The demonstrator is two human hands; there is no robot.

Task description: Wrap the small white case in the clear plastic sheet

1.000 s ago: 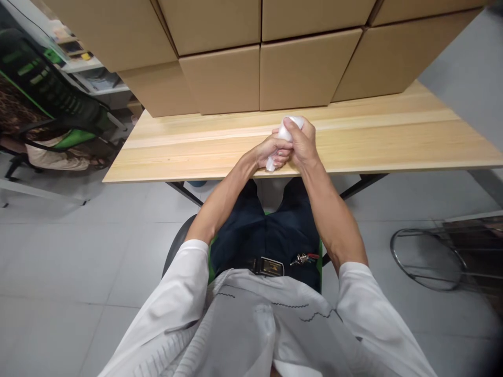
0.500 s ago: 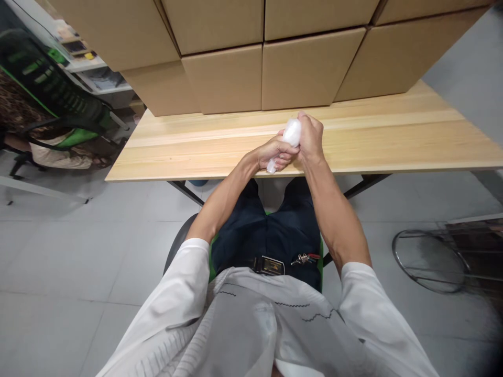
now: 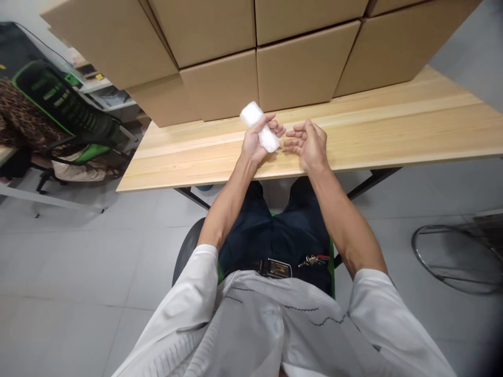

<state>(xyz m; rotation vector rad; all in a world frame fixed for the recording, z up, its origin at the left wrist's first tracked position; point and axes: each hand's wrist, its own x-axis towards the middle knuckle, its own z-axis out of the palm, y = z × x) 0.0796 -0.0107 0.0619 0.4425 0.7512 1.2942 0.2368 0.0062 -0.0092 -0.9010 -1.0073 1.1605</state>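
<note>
A white, soft-looking rolled bundle [image 3: 269, 140] lies slantwise across the palm of my left hand [image 3: 252, 147], above the wooden table. My left thumb presses over its middle, and its upper end sticks out toward the boxes. What it is made of, or what may be inside it, I cannot make out. Just to the right, my right hand [image 3: 313, 148] is apart from the bundle, its fingers loosely bent and spread, with nothing in them. The fingertips of both hands point at each other across a small gap.
Stacked cardboard boxes [image 3: 220, 86] line the far side of the wooden table [image 3: 188, 159]. At left, a person sits in a black and green mesh chair [image 3: 58, 99]. A round metal-ringed stool base [image 3: 420, 256] stands on the floor at right.
Both hands were closed together around the white bundle. My right hand has let go and opened, while my left hand has shifted left with the bundle, now showing more of it.
</note>
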